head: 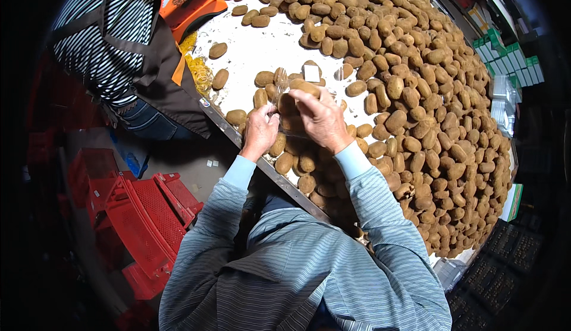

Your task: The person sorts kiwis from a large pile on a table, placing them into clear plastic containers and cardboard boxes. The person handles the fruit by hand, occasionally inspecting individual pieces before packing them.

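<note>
Between my hands sits a clear plastic container (292,126) holding several brown kiwifruit. My right hand (325,119) grips a kiwifruit (304,88) over it, thumb and fingers around the fruit. At the container's left side, my left hand (261,130) has its fingers curled against the edge; their tips are partly hidden. A small white label (312,73) lies over kiwifruit just beyond the container. More loose kiwifruit (284,163) rest near my wrists, by the table's edge.
A large heap of kiwifruit (424,108) covers the right of the white table (258,41). Yellow rubber bands (200,72) and an orange plastic item (189,3) lie at left, beside a person in an apron (163,70). Red crates (151,206) stand on the floor.
</note>
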`<state>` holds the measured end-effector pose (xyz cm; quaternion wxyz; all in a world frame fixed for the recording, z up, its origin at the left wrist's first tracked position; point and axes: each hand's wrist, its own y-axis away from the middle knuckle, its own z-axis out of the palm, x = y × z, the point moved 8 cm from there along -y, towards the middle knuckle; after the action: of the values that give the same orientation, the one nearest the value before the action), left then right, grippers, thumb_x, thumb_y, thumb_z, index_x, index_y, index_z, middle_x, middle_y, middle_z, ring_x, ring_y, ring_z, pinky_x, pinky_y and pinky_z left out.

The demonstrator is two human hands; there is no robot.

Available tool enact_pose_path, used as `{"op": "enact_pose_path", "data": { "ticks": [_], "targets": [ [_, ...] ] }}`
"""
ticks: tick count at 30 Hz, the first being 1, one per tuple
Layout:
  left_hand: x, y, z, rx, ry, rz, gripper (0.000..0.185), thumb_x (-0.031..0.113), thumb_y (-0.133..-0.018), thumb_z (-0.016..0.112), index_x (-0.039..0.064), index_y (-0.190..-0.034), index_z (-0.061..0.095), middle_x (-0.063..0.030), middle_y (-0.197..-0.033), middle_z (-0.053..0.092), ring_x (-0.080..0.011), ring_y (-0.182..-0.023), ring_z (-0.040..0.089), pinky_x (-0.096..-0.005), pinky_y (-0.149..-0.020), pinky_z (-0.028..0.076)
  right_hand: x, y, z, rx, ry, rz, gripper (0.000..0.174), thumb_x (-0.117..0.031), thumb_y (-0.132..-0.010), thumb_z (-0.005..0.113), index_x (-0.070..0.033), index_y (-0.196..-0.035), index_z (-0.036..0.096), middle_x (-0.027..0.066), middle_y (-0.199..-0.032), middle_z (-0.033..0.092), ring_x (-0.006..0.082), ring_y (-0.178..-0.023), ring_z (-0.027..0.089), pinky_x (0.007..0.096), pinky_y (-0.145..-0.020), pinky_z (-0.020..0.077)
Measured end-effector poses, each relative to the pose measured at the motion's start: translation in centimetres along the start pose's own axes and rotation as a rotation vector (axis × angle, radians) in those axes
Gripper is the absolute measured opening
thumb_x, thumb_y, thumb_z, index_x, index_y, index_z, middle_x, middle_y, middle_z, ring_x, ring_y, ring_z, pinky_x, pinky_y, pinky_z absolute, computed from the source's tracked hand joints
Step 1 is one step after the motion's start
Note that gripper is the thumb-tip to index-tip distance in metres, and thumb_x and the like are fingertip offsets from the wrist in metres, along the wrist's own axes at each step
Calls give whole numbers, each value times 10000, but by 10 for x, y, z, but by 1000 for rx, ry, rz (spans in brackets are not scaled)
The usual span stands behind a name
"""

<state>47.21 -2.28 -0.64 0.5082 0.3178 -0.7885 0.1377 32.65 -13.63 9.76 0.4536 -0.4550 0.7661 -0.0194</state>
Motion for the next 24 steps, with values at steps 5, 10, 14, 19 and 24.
{"op": "enact_pose_path", "data": {
  "ticks": [5,10,14,19,24],
  "targets": [
    [-5,-4,-1,34,-86,13,223,94,-928,660,-26,-1113,691,-224,-967,742,-315,-887,741,-395,-801,567,8,7,33,-380,298,127,312,-223,-901,755,-227,-1213,765,275,-1419,546,434,-1252,560,511,-1043,475],
    [-7,-9,-5,27,41,67,220,59,-951,615,-23,-1148,670,-191,-913,750,-209,-809,716,-357,-744,554,-16,17,10,-23,123,-147,285,-232,-891,747,-127,-1156,747,214,-1370,586,379,-1304,537,497,-1071,434],
    [-15,-10,-9,-5,37,19,203,58,-947,612,-20,-1126,666,-114,-742,677,-113,-664,579,-334,-635,498,11,18,-15,236,58,-41,219,-183,-931,699,-19,-1077,697,174,-1072,704,325,-1073,646,443,-965,490],
    [-6,-7,-17,82,-33,85,165,62,-947,614,-13,-1087,657,-112,-689,624,-108,-617,520,-331,-597,472,35,4,-8,347,-2,157,215,-236,-1049,582,-42,-1039,674,129,-834,711,245,-663,697,356,-538,557],
    [-3,-5,-20,55,-176,42,137,83,-943,630,-31,-1018,618,-138,-626,545,-147,-557,470,-384,-554,425,5,-14,33,89,215,59,219,-284,-1013,649,-68,-1046,667,129,-729,715,266,-549,695,387,-484,551]
  ]
}}
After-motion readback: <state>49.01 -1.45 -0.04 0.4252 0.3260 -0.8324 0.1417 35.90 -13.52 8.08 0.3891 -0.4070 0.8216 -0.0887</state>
